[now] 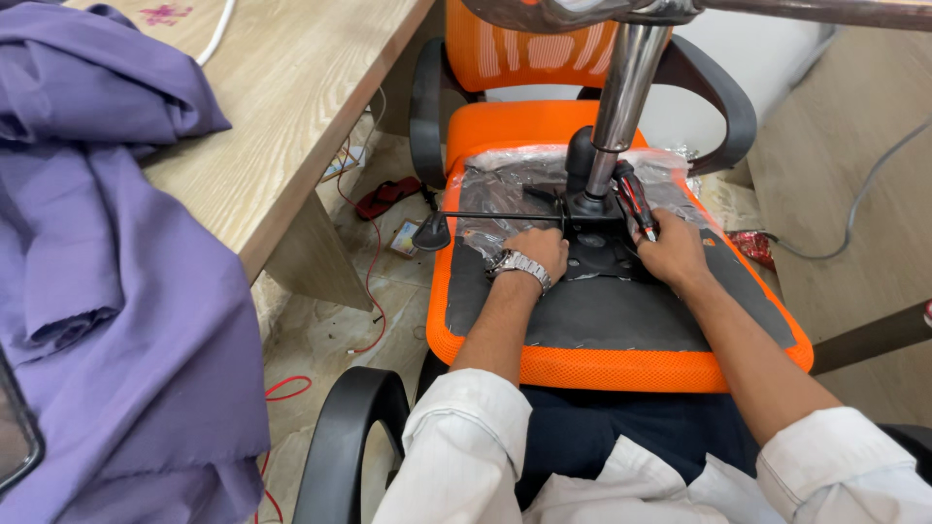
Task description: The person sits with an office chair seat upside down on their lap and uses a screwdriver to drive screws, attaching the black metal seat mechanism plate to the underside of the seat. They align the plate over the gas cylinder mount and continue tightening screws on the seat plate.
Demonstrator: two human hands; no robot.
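An orange office-chair seat [621,369] lies upside down across my lap, its dark grey underside facing up. A black metal mechanism plate [594,250] is mounted at its middle, with a chrome gas cylinder [621,87] rising from it and a thin black lever [485,214] sticking out to the left. My left hand [537,250], wearing a metal wristwatch, rests closed on the plate's left edge. My right hand [670,250] grips a screwdriver [636,202] with a red-and-black handle, held against the plate beside the cylinder's base. Clear plastic wrap [505,184] covers the far part of the seat.
A wooden desk [291,107] stands on the left with purple cloth [107,291] draped over it. An orange mesh backrest with black armrests [723,92] stands behind the seat. Red wires [374,262] and small parts lie on the tiled floor. A black armrest loop [340,437] is at bottom left.
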